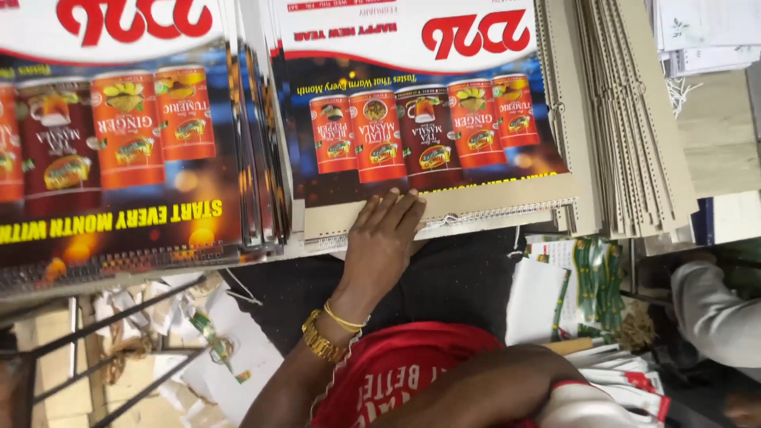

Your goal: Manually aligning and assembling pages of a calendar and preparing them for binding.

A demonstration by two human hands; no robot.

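Observation:
My left hand [380, 238], with a gold watch and a thin gold bangle at the wrist, lies flat on the near wire-bound edge of a stack of printed calendars [444, 198]. The fingers are stretched out over the beige backing board and grip nothing. The top calendar sheet [420, 119] shows a row of red and orange spice tins on a dark ground. Only the bare forearm of my right arm [483, 388] shows, across my red shirt at the bottom. Its hand is out of the frame.
A second, taller calendar stack [127, 158] fills the left. Beige perforated boards [634, 119] are fanned out at the right. Paper scraps [206, 333] and a metal frame [111, 349] lie below left. Printed green packets [587, 285] and another person's light sleeve [713, 309] are lower right.

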